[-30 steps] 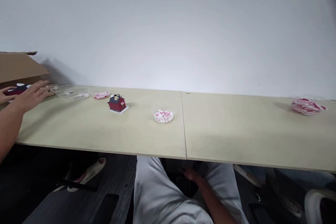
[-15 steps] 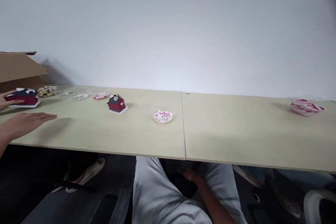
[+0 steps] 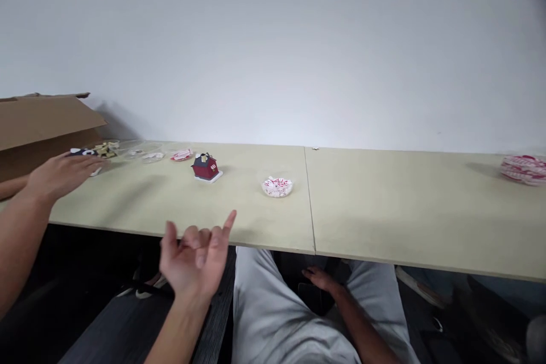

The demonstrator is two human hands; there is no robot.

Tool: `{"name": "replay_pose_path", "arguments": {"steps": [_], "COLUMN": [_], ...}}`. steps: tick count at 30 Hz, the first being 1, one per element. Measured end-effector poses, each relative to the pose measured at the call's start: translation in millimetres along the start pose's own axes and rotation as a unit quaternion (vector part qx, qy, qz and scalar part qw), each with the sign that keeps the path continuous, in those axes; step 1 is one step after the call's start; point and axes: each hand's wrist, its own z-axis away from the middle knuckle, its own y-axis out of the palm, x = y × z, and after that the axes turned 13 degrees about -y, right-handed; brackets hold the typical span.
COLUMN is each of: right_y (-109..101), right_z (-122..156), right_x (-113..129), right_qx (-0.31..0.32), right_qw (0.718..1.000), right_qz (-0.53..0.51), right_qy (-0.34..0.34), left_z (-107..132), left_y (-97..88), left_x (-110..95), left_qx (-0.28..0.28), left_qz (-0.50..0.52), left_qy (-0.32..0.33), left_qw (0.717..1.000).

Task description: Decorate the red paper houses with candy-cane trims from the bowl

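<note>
Head view: left-edge hand (image 3: 62, 175), arm slanting up from lower left, palm down, fingers stretched over the near side of a navy-roofed model house (image 3: 83, 152), mostly hidden; contact cannot be told. Second forearm (image 3: 12, 186) lies behind it at the frame edge. Raised hand (image 3: 196, 256) sits at the table's front edge, two outer fingers up, middle fingers curled, holding nothing; whose, cannot tell. Right hand (image 3: 319, 278) rests open on a grey trouser thigh (image 3: 375, 296). All hands apart.

Red model house (image 3: 205, 166) stands upright on a white base, ridge running roughly side to side, near the far edge of the pale table (image 3: 239, 210). Houses: two. Clear dishes: four, holding tan pieces (image 3: 106, 149), white scraps (image 3: 149, 156), red-white wrappers (image 3: 182, 154), white-red candy (image 3: 277, 186). Heaped red-white bundle (image 3: 524, 169) at right edge: one. Cardboard box (image 3: 42, 125) at far left: one.
</note>
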Motion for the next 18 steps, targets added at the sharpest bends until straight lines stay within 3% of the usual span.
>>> {"name": "replay_pose_path", "arguments": {"steps": [3, 6, 18], "right_y": [0.8, 2.3, 3.1], "right_z": [-1.9, -5.0, -5.0], "right_x": [-6.5, -13.1, -13.8], "right_qx": [0.010, 0.015, 0.013], "right_qw": [1.000, 0.999, 1.000], "right_qz": [0.018, 0.026, 0.020], "right_qy": [-0.011, -0.020, -0.016], "left_z": [1.3, -3.7, -3.2], "left_y": [5.1, 7.6, -0.6], "left_x": [46.1, 66.9, 73.6], "left_qx": [0.010, 0.027, 0.048], "left_qz": [0.034, 0.056, 0.043], "left_qy": [-0.005, -0.009, -0.022], "left_qw": [0.999, 0.998, 0.998]}}
